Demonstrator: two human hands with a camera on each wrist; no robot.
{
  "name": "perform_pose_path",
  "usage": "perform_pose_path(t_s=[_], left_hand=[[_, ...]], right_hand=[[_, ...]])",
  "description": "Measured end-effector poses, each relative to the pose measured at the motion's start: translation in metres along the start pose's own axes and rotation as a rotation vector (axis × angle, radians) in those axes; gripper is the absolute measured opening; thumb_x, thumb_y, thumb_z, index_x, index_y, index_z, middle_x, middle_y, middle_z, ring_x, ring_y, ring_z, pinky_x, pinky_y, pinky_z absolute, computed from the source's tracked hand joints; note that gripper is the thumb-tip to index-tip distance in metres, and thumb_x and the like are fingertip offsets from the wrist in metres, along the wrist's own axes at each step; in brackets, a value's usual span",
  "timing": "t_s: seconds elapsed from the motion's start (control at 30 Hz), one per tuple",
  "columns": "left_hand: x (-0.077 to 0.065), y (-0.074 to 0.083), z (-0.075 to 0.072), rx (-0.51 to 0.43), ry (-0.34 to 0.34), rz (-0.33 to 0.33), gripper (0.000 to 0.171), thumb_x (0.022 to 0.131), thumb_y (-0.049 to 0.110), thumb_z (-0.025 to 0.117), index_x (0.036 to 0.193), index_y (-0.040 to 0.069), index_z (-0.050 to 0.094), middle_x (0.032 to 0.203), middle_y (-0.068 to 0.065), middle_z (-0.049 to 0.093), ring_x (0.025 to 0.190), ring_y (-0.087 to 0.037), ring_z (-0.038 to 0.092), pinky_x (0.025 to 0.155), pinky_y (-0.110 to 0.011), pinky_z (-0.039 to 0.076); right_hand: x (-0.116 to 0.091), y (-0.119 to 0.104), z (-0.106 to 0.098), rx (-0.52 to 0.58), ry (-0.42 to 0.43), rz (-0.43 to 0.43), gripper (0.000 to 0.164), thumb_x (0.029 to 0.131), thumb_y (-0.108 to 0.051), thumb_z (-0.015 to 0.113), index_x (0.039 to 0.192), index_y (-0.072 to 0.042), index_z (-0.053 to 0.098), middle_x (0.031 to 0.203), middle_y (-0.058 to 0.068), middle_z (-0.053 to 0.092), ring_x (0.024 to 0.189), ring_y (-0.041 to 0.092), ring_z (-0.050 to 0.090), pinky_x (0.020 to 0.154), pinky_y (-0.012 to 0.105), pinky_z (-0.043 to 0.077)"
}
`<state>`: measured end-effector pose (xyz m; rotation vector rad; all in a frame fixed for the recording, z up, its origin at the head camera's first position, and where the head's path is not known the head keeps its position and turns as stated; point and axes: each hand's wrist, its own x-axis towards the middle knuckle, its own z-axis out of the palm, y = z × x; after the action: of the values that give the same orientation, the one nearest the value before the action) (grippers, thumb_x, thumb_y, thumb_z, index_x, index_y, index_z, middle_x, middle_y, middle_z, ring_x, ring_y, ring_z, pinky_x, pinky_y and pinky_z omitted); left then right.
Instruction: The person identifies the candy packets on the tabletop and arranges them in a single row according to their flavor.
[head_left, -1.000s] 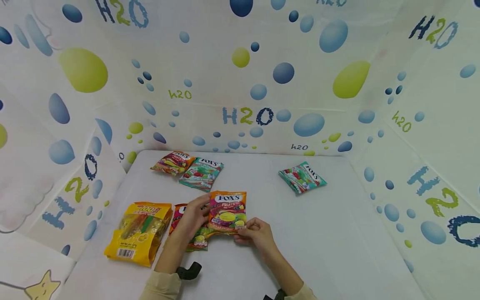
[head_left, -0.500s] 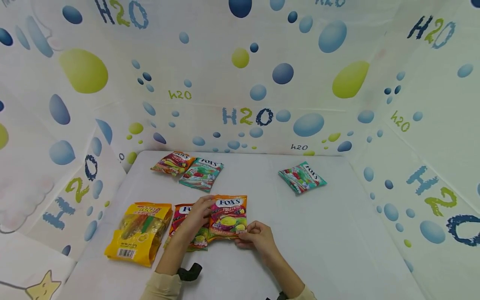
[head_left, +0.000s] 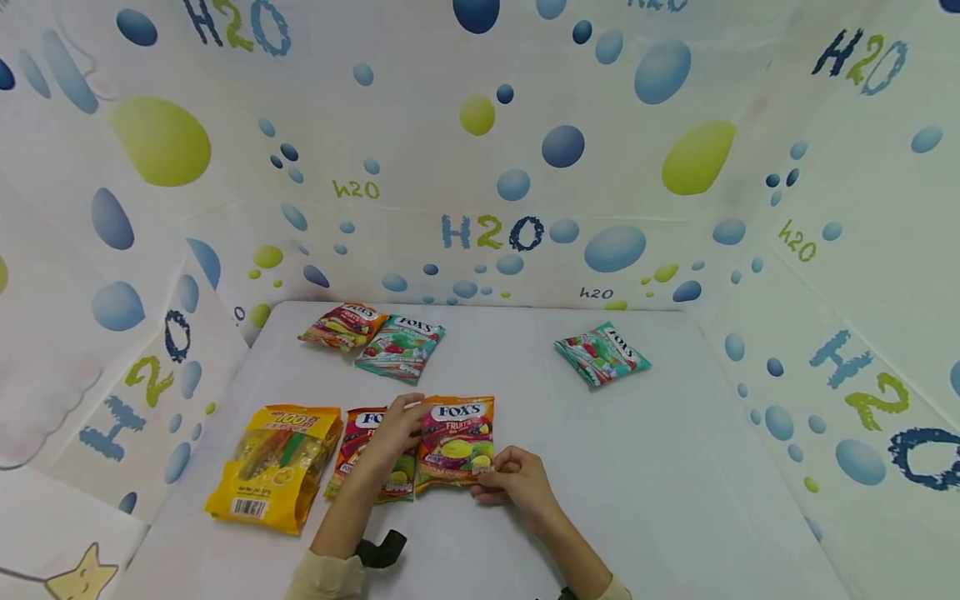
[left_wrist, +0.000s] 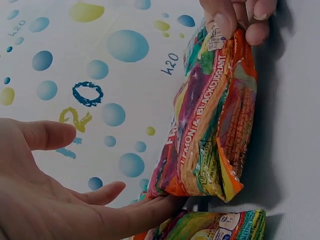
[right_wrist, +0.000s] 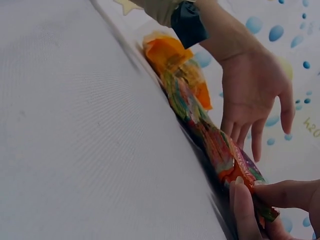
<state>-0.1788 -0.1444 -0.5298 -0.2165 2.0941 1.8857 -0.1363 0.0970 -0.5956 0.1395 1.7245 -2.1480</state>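
An orange-and-purple Fox's Fruits candy bag (head_left: 455, 440) lies face up on the white table. Its lower right corner is pinched between thumb and fingers of my right hand (head_left: 517, 483), also plain in the right wrist view. My left hand (head_left: 393, 437) reaches over a matching candy bag (head_left: 360, 437), partly hiding it. In the left wrist view the left fingers (left_wrist: 135, 216) are extended, touching the near edge of the pinched bag (left_wrist: 205, 130), with the thumb spread away. The two bags lie side by side.
A yellow candy bag (head_left: 276, 468) lies at the left. Farther back are another orange Fox's bag (head_left: 345, 326) and a teal Fox's bag (head_left: 401, 348), with a second teal bag (head_left: 603, 355) at the back right. A patterned sheet (head_left: 337, 125) surrounds the table (head_left: 660, 467).
Both hands have brought the pinched candy bag slightly nearer to me, down beside the matching bag, uncovering more of that one. The other bags have stayed put.
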Motion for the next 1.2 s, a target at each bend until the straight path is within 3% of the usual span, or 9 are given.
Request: perform_pose_path(t_s=[0.17,0.47,0.9,1.2], left_hand=[[-0.004,0.002,0.001,-0.012,0.027,-0.027,0.072,0.106,0.042,0.055,0.159,0.002,0.030,0.160,-0.031,0.035,0.143,-0.048,0.042,0.118,-0.061,0.037],[-0.011,0.003,0.004,-0.038,0.051,0.037,0.073,0.106,0.040,0.055,0.159,-0.003,0.029,0.158,-0.033,0.037,0.145,-0.051,0.039,0.116,-0.065,0.037],[-0.021,0.003,0.007,-0.042,0.050,0.042,0.073,0.105,0.041,0.056,0.159,-0.001,0.029,0.161,-0.032,0.032,0.147,-0.050,0.036,0.116,-0.064,0.038],[-0.027,0.000,0.007,-0.021,0.047,0.061,0.070,0.107,0.041,0.054,0.158,-0.001,0.031,0.161,-0.031,0.032,0.146,-0.050,0.036,0.116,-0.065,0.037]], right_hand=[[-0.003,-0.001,0.002,-0.019,-0.027,-0.004,0.022,0.088,0.004,0.076,0.090,-0.001,0.054,0.088,0.019,0.076,0.078,0.029,0.078,0.071,0.038,0.065],[-0.003,0.000,0.004,-0.051,-0.042,-0.010,0.024,0.088,0.003,0.079,0.089,0.000,0.055,0.085,0.018,0.076,0.073,0.027,0.078,0.066,0.038,0.065],[0.003,-0.010,-0.001,-0.187,-0.118,0.009,0.026,0.089,0.003,0.077,0.090,0.000,0.051,0.087,0.020,0.076,0.074,0.032,0.078,0.065,0.040,0.065],[0.006,-0.014,0.001,-0.260,-0.173,-0.025,0.026,0.088,0.004,0.076,0.090,0.001,0.050,0.086,0.024,0.075,0.072,0.035,0.077,0.064,0.043,0.065]])
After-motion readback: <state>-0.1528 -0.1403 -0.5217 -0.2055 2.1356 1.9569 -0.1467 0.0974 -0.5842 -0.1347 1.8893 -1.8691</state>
